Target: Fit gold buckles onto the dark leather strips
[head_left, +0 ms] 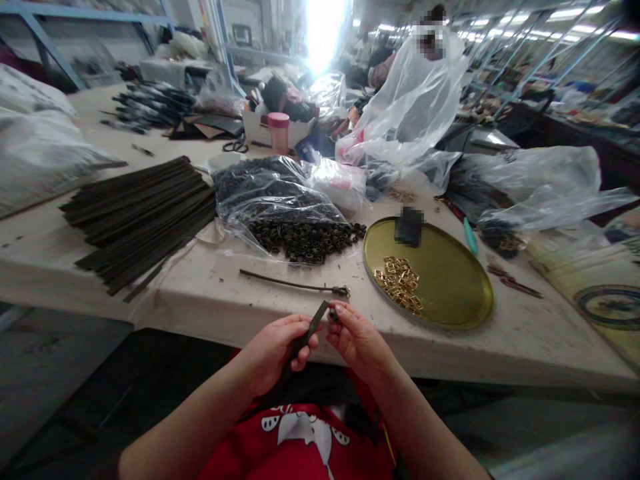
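My left hand (284, 347) is closed round a dark strap (316, 320), whose end points up and to the right. Close to that end, the fingertips of my right hand (356, 333) pinch a small dark loop (333, 317). Whether loop and strap touch I cannot tell. Just beyond my hands lies another strap (285, 280) with a small gold-coloured fitting at its right end. A heap of dark loops (305, 243) spills from a clear plastic bag (270, 190). Gold buckles (399, 283) are piled in a round gold tray (450, 293) to the right.
A fanned stack of dark straps (145, 213) covers the table's left part. Behind stand a pink jar (279, 133) and scissors (235, 143). Right of the tray lie a turquoise-handled tool (470, 235), red-handled pliers (517, 283) and plastic bags (550, 173). A person sits across the table.
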The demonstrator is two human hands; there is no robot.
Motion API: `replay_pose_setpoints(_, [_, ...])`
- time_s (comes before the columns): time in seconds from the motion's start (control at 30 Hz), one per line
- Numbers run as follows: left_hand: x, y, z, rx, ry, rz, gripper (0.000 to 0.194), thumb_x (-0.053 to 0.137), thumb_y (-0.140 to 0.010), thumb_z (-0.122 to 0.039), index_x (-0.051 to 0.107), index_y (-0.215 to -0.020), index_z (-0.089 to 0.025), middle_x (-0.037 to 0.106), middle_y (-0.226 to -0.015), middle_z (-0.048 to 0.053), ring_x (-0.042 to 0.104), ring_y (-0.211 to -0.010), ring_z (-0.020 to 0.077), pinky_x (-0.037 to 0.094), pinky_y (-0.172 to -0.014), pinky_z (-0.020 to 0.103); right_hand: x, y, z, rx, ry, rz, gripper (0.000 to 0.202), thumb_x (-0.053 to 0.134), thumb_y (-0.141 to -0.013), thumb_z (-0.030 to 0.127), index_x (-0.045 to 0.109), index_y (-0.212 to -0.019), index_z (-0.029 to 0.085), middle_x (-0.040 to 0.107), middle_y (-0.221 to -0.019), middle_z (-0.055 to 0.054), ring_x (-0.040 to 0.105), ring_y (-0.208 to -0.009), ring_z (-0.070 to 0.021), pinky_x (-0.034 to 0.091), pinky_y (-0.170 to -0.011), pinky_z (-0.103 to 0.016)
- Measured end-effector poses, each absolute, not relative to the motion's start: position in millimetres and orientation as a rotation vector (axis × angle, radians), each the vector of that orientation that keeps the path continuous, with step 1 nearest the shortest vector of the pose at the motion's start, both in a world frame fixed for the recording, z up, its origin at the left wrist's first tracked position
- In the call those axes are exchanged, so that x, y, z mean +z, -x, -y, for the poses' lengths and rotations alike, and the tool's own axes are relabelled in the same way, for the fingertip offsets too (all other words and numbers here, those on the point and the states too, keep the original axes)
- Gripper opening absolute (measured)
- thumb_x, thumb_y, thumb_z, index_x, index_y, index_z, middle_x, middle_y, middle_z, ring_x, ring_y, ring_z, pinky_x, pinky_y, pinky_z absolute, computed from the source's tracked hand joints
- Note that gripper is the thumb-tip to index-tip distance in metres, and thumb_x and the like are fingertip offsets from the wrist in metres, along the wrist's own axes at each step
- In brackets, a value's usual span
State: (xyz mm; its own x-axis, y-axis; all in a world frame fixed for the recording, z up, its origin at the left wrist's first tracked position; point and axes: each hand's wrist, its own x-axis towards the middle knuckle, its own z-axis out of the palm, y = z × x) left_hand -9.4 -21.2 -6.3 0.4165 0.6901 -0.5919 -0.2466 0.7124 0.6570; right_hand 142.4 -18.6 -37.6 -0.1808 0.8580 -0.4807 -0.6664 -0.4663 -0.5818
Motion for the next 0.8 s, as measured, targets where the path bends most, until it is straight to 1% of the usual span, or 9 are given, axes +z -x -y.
replay_pose_setpoints(0.07, [-8, 10, 21, 0.624, -0.504, -0.973, 0.010, 0.051, -0.080, -0.022, 0.053, -0.084, -0.013, 0.053, -0.066, 0.000, 0.040, -0.044, 0.0041, 0.026, -0.036, 0.013, -38, -142, 19, 1.816, 0.975, 0.291, 0.032, 0.075, -0.058, 0.026, 0.062, -0.085, 0.017, 0.057, -0.068, 0.004, 0.049, -0.052, -0.0038, 0.042, -0.048, -0.015])
replay_pose_setpoints(0.17, [-10, 10, 21, 0.622, -0.504, -0.968, 0.011, 0.048, -0.081, -0.020, 0.054, -0.086, -0.012, 0.053, -0.067, 0.001, 0.040, -0.044, 0.0039, 0.026, -0.036, 0.012, -40, -142, 21, 1.811, 0.969, 0.302, 0.031, 0.072, -0.062, 0.028, 0.063, -0.089, 0.017, 0.054, -0.067, 0.004, 0.047, -0.052, -0.0040, 0.041, -0.047, -0.015])
replay_pose_setpoints(0.27, [-11, 10, 20, 0.622, -0.505, -0.963, 0.011, 0.047, -0.082, -0.019, 0.054, -0.085, -0.011, 0.053, -0.067, 0.001, 0.040, -0.043, 0.0036, 0.026, -0.035, 0.012, -43, -142, 22, 1.813, 0.934, 0.308, 0.027, 0.069, -0.067, 0.030, 0.064, -0.090, 0.017, 0.052, -0.066, 0.004, 0.046, -0.053, -0.0044, 0.041, -0.047, -0.016])
replay_pose_setpoints(0.4, [-11, 9, 20, 0.618, -0.492, -0.973, 0.010, 0.049, -0.081, -0.021, 0.054, -0.084, -0.012, 0.053, -0.066, 0.000, 0.041, -0.043, 0.0039, 0.027, -0.035, 0.012, -46, -142, 23, 1.830, 0.895, 0.289, 0.023, 0.068, -0.069, 0.030, 0.063, -0.087, 0.016, 0.051, -0.065, 0.004, 0.047, -0.053, -0.0045, 0.042, -0.049, -0.016])
replay_pose_setpoints(0.57, [-12, 7, 20, 0.606, -0.500, -0.963, 0.010, 0.051, -0.079, -0.022, 0.053, -0.081, -0.012, 0.052, -0.065, -0.001, 0.040, -0.042, 0.0036, 0.026, -0.035, 0.013, -48, -143, 25, 1.856, 0.893, 0.279, 0.022, 0.069, -0.069, 0.031, 0.059, -0.082, 0.018, 0.057, -0.071, 0.002, 0.053, -0.059, -0.0073, 0.045, -0.053, -0.018])
replay_pose_setpoints(0.8, [-13, 3, 23, 0.606, -0.598, -0.982, 0.017, 0.050, -0.079, -0.026, 0.055, -0.085, -0.012, 0.053, -0.064, -0.001, 0.039, -0.040, 0.0031, 0.025, -0.035, 0.014, -46, -146, 26, 1.817, 0.927, 0.239, 0.024, 0.074, -0.064, 0.026, 0.056, -0.077, 0.017, 0.058, -0.067, 0.005, 0.053, -0.053, -0.0040, 0.047, -0.050, -0.014])
